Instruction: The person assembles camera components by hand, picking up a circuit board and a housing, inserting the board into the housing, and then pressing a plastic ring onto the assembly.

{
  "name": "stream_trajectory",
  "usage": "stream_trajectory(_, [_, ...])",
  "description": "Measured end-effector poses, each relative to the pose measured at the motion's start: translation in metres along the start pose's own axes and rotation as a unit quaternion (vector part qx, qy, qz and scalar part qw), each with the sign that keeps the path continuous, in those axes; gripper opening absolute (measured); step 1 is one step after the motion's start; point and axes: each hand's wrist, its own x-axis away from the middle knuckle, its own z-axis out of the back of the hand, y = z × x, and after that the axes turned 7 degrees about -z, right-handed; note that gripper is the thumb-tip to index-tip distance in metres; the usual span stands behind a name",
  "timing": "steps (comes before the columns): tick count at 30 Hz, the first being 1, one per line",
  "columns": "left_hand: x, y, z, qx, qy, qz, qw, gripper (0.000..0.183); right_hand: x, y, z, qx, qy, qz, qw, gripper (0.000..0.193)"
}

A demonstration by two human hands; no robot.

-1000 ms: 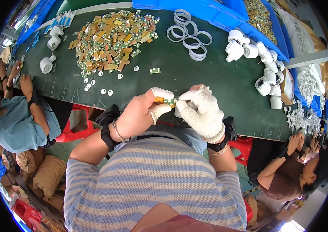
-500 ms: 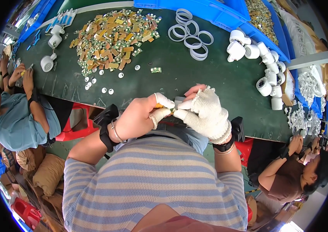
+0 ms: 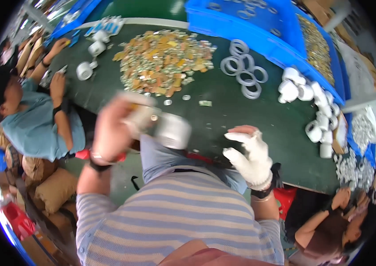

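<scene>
My left hand [image 3: 119, 122], smeared by motion, is over the front edge of the table on the left. It grips a white round housing [image 3: 173, 131] that sticks out to the right of its fingertips, also blurred. White covers are on its thumb and finger. To the right, my right hand [image 3: 251, 155], in a white knitted glove with bare fingertips, hangs at the table edge. Its thumb and fingers are apart with nothing between them. Beyond the hands lies a heap of small green and yellow circuit boards [image 3: 166, 62], with one loose board [image 3: 205, 103] to its right.
White translucent rings [image 3: 246, 78] lie beside a blue bin [image 3: 241, 33]. Several white housings [image 3: 314, 131] stand at the right, near clear plastic parts [image 3: 356, 170]. More housings [image 3: 84, 71] are at the left. A co-worker [image 3: 41, 115] sits left, another [image 3: 330, 221] right.
My hands, together before on a small part, have come apart. The left has swung left and now holds a white housing; the right has moved right and opened. The view has shifted.
</scene>
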Motion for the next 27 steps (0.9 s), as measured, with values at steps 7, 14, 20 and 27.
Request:
stream_trajectory(7, [-0.065,-0.077,0.124,-0.243,0.226,-0.106,0.937,0.024,-0.003,0.015,-0.007,-0.054,0.013,-0.035,0.998,0.02])
stream_trajectory(14, [-0.223,-0.235,0.123,-0.43,0.103,-0.129,0.888,0.051,0.023,0.04,-0.004,0.042,0.039,-0.078,0.995,0.018])
stream_trajectory(20, [-0.291,-0.296,0.168,-0.45,0.089,-0.065,0.886,0.046,0.021,0.042,-0.006,0.072,0.047,-0.066,0.994,0.016])
stream_trajectory(27, [-0.268,-0.35,0.184,-0.248,-0.009,-0.031,0.968,0.055,0.017,0.054,0.014,-0.046,-0.018,-0.052,0.997,0.021])
